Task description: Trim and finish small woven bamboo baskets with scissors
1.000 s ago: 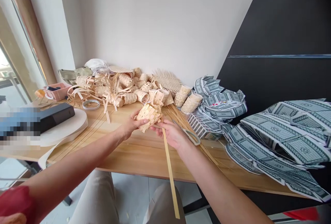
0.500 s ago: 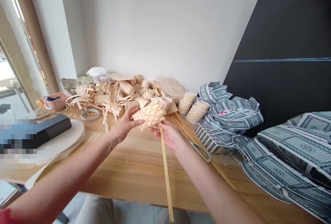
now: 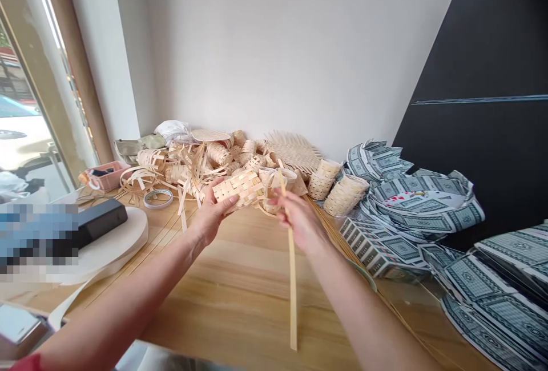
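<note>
Small woven basket (image 3: 238,188) is held just above the worktop (image 3: 240,302), gripped at its side by the left hand (image 3: 212,214). A long strip (image 3: 291,279) is pinched in the right hand (image 3: 299,220), tail hanging loose. Body is judged mostly woven; strip end not yet worked in.

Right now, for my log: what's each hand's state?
Left hand: closed on the basket.
Right hand: closed on the strip.
</note>
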Available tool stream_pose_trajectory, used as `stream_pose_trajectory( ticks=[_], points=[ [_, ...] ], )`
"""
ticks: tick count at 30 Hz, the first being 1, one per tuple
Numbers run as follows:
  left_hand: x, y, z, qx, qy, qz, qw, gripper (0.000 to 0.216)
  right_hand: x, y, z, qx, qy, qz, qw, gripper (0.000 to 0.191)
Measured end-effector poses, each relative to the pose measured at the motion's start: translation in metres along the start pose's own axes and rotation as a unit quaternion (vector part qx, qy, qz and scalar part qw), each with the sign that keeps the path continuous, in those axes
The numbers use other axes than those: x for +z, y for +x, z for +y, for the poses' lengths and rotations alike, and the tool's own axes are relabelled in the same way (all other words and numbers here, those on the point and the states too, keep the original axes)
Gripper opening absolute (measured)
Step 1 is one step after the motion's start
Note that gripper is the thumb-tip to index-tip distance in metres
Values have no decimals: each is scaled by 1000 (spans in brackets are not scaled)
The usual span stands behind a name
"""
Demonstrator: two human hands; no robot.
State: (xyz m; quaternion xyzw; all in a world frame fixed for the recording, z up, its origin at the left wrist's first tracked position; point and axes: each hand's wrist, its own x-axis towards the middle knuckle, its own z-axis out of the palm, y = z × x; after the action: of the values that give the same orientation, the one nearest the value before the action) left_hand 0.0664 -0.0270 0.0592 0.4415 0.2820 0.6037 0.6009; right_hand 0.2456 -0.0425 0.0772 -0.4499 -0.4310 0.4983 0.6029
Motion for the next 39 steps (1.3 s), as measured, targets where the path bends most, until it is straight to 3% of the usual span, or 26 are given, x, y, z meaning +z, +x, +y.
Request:
stream_pose_trajectory(
  ticks=[4,7,10,14,17,24,39],
  points=[
    [-16,7,-4,8,16,8,1000,67,-13,-3,-19,-87,-61,-4,994,38],
    [-26,10,-10,4,17,9,1000,65,-12,-10,-30,-177,-186,-14,966,45],
    [-34,12,-14,12,27,13,999,65,-9,-18,-34,-270,-319,7,909,36],
    [-40,13,-15,31,55,17,998,63,-9,-23,-25,-394,-466,20,792,23],
    [-41,14,-18,42,64,14,997,61,-10,-22,-10,-433,-504,-10,748,29],
    [-33,11,-27,46,49,40,997,62,-12,-19,11,-428,-499,-15,754,21],
    [-21,-3,-31,18,76,18,997,56,-8,-17,24,-403,-511,-2,759,17]
  ],
)
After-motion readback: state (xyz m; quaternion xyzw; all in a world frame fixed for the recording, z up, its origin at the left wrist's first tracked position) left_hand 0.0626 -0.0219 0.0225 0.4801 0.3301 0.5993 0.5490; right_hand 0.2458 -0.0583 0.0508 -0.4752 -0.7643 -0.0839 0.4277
